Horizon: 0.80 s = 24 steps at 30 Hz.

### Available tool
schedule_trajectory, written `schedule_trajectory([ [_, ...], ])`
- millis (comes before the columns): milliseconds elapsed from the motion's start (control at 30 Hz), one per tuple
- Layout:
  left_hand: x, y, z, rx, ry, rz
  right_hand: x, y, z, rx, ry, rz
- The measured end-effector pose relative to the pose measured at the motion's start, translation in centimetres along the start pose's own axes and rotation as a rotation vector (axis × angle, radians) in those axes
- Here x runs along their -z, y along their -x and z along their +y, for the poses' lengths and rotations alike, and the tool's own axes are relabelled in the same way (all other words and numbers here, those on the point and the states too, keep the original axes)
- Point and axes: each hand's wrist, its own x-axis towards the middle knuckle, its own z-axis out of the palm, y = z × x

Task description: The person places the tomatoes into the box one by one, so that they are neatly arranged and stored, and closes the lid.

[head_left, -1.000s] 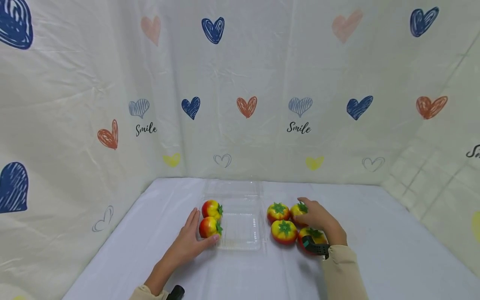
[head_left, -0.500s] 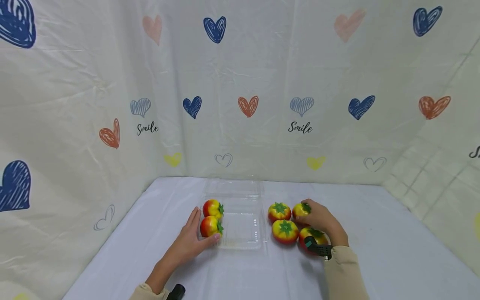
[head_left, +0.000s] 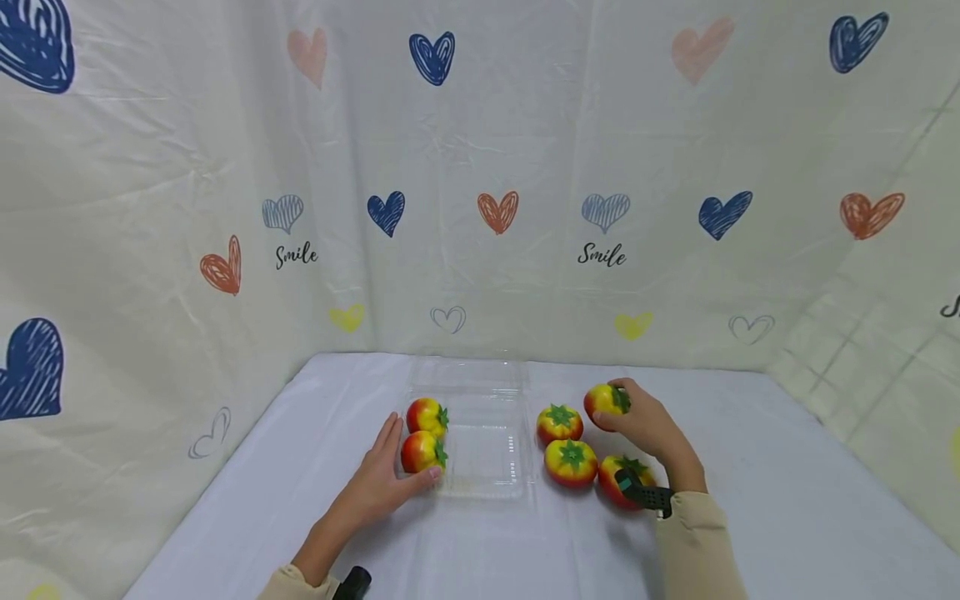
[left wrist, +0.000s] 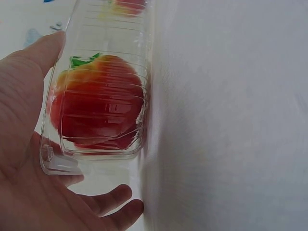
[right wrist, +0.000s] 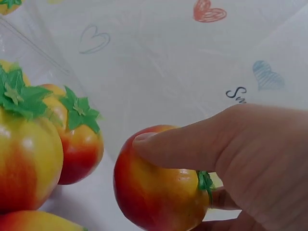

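Right grip (head_left: 648,423): curled round held fruit (head_left: 602,402), with thumb on one side, opened only to its width.
Held fruit: tipped, green leaves towards palm; near the three loose fruits (head_left: 570,465), right of the clear box (head_left: 483,458).
Slip risk: could roll out if pinched too lightly, being round and apparently smooth.
Left grip (head_left: 378,483): relaxed, touching box corner.
Box risk: could slide if bumped, being thin and probably light.

Left hand (head_left: 378,487) splayed, thumb (head_left: 420,481) apart from the fingers (head_left: 387,435); right hand (head_left: 651,423) curled in a grip
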Motion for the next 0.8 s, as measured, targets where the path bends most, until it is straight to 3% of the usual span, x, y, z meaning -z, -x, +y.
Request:
schedule_trajectory([
  [400, 0.2, 0.2, -0.1, -0.010, 0.003, 0.000, -0.8, -0.3, -2.7, 0.106, -0.093, 0.036],
  [800, 0.1, 0.2, -0.1, -0.029, 0.007, 0.010, -2.8, -0.7, -5.3, 0.198, -0.124, 0.035],
])
